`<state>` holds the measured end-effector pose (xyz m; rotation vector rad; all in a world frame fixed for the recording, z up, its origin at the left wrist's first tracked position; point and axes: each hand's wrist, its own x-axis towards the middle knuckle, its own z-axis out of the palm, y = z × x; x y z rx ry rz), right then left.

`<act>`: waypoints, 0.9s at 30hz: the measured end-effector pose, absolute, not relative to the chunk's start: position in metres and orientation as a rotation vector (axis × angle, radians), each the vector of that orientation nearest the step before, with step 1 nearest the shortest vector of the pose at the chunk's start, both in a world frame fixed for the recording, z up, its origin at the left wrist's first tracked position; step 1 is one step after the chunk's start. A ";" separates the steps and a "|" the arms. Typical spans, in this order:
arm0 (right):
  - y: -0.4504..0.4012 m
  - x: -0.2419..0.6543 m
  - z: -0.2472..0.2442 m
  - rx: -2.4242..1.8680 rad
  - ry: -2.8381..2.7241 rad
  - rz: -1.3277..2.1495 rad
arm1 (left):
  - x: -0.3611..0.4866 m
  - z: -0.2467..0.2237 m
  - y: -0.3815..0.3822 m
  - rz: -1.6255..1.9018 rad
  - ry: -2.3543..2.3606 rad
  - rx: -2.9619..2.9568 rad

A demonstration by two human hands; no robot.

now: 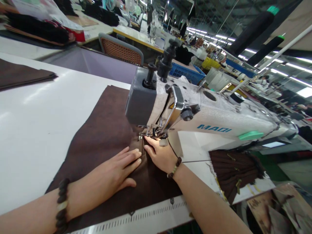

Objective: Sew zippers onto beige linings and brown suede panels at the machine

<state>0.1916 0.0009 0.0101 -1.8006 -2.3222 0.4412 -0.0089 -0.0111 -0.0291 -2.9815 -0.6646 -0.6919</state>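
Observation:
A dark brown fabric piece [102, 130] lies under the presser foot [140, 136] of a white sewing machine [207, 113]. Across the fabric, just left of a narrow zipper-like strip [143, 148], my left hand [117, 169] rests flat, fingers stretched out and thumb apart. On the strip's right side is my right hand [162, 154], its index fingertip close to the presser foot and its thumb spread from it. Both hands press on the cloth from above. The needle area is partly hidden by the machine head.
A stack of brown pieces [21, 74] lies at the table's left. More brown pieces with zipper pulls [236, 172] are piled at the right. A ruler strip [146, 213] runs along the front edge. Behind stand a chair [122, 48] and a blue crate [186, 71].

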 end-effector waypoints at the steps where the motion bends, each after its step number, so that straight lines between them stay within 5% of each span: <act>1: 0.002 0.192 0.010 -1.797 -2.320 0.443 | -0.009 -0.029 -0.011 -0.686 -0.661 -2.971; 27: 0.022 0.196 0.009 -1.728 -2.436 0.419 | -0.009 -0.035 0.009 -0.616 -0.672 -2.980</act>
